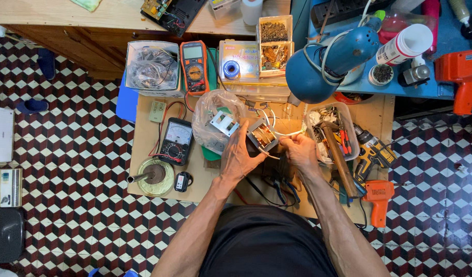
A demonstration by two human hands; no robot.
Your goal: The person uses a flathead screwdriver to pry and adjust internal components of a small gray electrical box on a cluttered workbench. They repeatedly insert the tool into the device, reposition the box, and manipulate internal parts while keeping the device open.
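- Two hands are working over the low wooden board (pixel 143 128); I'm watching from the head view.
- Left hand (pixel 239 156) is gripping a small transformer (pixel 261 136), fingers wrapped round its dark frame, holding it just above the board's middle.
- Right hand (pixel 299 151) is pinching the white lead wires (pixel 277 128) coming off the transformer, fingers narrow and closed on them.
- I'm judging the transformer as heavy for its size and rigid, with a metal core; the frame edges are giving the safest hold.
- Wires are looking thin and bendy, likely easy to snap at the root, so I'm not advising any pull there.
- Clear plastic bag (pixel 215 120) is lying just beside the left hand, with a metal bracket inside.
- Analogue meter (pixel 176 139) is sitting left of the bag; orange multimeter (pixel 194 66) is lying further back.
- Tool tub (pixel 332 134) with hammer is sitting just right of the right hand.
- Blue lamp (pixel 328 61) is hanging over the far edge.
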